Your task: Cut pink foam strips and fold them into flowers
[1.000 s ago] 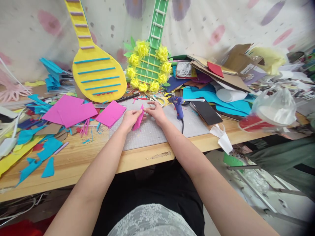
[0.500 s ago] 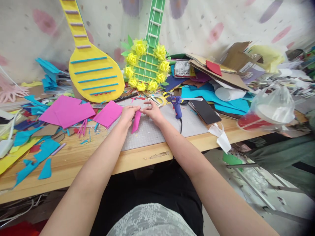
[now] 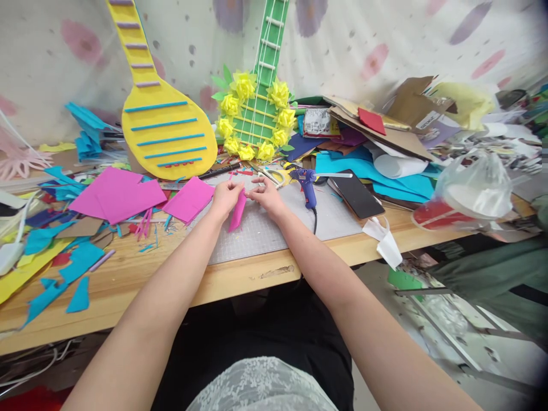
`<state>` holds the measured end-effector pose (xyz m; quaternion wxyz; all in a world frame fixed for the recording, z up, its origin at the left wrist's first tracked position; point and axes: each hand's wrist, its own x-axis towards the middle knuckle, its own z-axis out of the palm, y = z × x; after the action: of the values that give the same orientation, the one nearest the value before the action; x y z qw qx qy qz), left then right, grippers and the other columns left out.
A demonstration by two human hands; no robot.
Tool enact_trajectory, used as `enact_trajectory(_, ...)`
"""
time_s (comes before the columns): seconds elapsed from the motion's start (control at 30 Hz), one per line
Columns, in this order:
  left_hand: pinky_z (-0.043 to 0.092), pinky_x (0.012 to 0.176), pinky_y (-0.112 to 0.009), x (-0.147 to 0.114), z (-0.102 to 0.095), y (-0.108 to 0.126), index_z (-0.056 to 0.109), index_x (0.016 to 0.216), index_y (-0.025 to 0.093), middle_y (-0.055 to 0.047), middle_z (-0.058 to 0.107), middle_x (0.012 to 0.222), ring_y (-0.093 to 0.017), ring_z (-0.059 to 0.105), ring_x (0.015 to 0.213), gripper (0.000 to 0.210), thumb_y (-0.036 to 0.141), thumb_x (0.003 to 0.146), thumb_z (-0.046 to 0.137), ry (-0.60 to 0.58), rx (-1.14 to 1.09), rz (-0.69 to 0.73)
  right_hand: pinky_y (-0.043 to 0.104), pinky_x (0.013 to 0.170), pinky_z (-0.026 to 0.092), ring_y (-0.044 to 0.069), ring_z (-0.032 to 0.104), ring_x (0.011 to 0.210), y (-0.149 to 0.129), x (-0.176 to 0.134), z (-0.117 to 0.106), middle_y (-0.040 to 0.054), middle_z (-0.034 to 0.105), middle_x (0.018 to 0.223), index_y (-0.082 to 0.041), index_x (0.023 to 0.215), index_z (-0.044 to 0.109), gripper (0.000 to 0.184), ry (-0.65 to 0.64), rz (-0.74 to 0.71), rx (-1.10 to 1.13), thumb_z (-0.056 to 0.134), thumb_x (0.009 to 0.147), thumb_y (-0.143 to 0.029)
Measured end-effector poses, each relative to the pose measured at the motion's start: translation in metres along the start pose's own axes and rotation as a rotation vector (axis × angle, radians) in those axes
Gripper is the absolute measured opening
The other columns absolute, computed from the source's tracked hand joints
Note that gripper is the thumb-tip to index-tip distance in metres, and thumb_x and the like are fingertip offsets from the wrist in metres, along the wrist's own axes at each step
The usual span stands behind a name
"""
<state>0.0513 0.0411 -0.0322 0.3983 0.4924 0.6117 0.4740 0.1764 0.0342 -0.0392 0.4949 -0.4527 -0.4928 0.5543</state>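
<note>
A folded strip of magenta paper [image 3: 237, 214] stands at a slant between my hands, above the grey cutting mat [image 3: 261, 238]. My left hand [image 3: 226, 197] pinches its upper left side with thumb and fingers. From the right, the fingertips of my right hand [image 3: 264, 196] are closed on its top edge. To the left of my left hand lies a stack of magenta paper squares [image 3: 188, 200]. Just right of my right hand rests a blue glue gun [image 3: 306, 185] with a clear stick in it. Scissors [image 3: 274, 176] lie behind my right hand, partly hidden.
A yellow paper guitar [image 3: 169, 134] and a green one with yellow flowers [image 3: 257, 117] lean on the back curtain. A phone [image 3: 357, 194], a bagged cup [image 3: 462, 191] and heaped paper and cardboard [image 3: 381, 128] occupy the right. Blue scraps [image 3: 81, 260] litter the left.
The view has shifted very slightly. Both hands keep their grip on the magenta strip, with only a small movement of the fingers.
</note>
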Motion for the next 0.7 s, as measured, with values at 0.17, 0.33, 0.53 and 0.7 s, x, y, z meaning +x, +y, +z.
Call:
enact_trajectory(0.17,0.033,0.056,-0.024,-0.0014,0.0022,-0.0046,0.056,0.060,0.016,0.002,0.055,0.057,-0.010,0.046,0.054,0.026,0.036,0.076,0.059,0.041,0.136,0.092,0.023,0.054,0.037,0.008,0.050,0.053,0.0001,0.0004,-0.0001,-0.0091,0.057,0.055,-0.022,0.089,0.043,0.051,0.011,-0.005,0.002,0.074,0.050,-0.032)
enact_trajectory(0.33,0.034,0.057,-0.025,-0.0041,-0.0049,0.0020,0.058,0.061,0.016,0.002,0.056,0.057,-0.011,0.047,0.054,0.034,0.045,0.079,0.055,-0.069,0.114,0.008,0.023,0.053,0.034,0.009,0.050,0.054,-0.0010,0.0015,-0.0010,-0.0084,0.057,0.056,-0.022,0.088,0.042,0.052,0.055,-0.008,0.025,0.074,0.049,-0.032)
enact_trajectory(0.53,0.035,0.059,-0.025,-0.0044,-0.0056,-0.0015,0.057,0.061,0.017,0.001,0.058,0.058,-0.012,0.049,0.057,0.025,0.037,0.077,0.059,-0.042,0.254,0.148,0.022,0.051,0.033,0.008,0.048,0.053,-0.0004,0.0006,-0.0006,-0.0085,0.055,0.057,-0.022,0.088,0.043,0.052,0.064,-0.010,0.027,0.075,0.049,-0.034)
enact_trajectory(0.7,0.039,0.060,-0.026,-0.0065,-0.0047,-0.0009,0.058,0.062,0.018,-0.002,0.063,0.058,-0.015,0.055,0.056,0.030,0.044,0.078,0.058,-0.075,0.195,0.041,0.022,0.051,0.033,0.008,0.048,0.054,0.0000,0.0019,-0.0013,-0.0081,0.054,0.059,-0.022,0.088,0.041,0.053,0.083,-0.001,0.026,0.076,0.050,-0.035)
